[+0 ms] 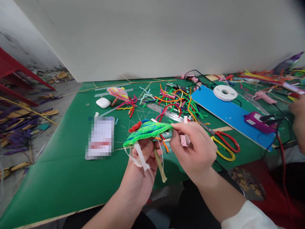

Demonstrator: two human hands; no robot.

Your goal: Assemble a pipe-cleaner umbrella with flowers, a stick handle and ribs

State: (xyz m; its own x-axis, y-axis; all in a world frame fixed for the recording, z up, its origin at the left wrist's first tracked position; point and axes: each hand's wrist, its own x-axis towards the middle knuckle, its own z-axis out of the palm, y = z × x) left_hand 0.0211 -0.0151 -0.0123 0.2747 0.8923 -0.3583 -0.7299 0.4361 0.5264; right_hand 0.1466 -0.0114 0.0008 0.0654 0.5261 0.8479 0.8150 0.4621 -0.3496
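I hold a small umbrella-shaped craft [147,131] made of green and blue pipe cleaners, with a red tuft on top, above the near edge of the green table [62,171]. My left hand [140,173] is closed round its stem from below, with white strips hanging between the fingers. My right hand [194,149] pinches the canopy's right rim between thumb and forefinger. A pink piece shows behind its fingers.
A heap of coloured pipe cleaners [176,101] lies behind the craft. Red-and-yellow scissors [225,146], a blue board [228,114] with a white tape roll [225,92], a purple glue gun [258,121], a white earbud case [103,102] and a blurred card [100,137] lie about. Another person's hand [299,121] is at right.
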